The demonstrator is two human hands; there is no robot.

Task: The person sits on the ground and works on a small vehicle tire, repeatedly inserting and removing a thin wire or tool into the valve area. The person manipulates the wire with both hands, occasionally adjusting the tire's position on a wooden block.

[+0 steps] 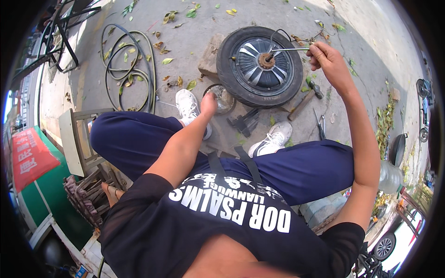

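A black-tyred hub wheel (229, 69) lies on its side, propped on a block (207, 62), with a cable arching from its centre axle (268, 59). My right hand (327, 65) is closed round a thin metal rod (296, 49), whose tip reaches over the hub beside the axle. My left hand (208, 104) is at a round metal container (224, 102) left of the wheel, its fingers mostly hidden. Below the wheel are dark metal pieces (243, 123). A hammer (301, 104) and slim tools (320, 123) lie to its right.
A coiled hose (130, 51) and scattered leaves cover ground at upper left. A chair (72, 143) and green-and-red sign (34, 153) stand left. At right are a large plastic bottle (389, 176), dark pan (396, 148) and parked vehicles (384, 245). My feet flank the central items.
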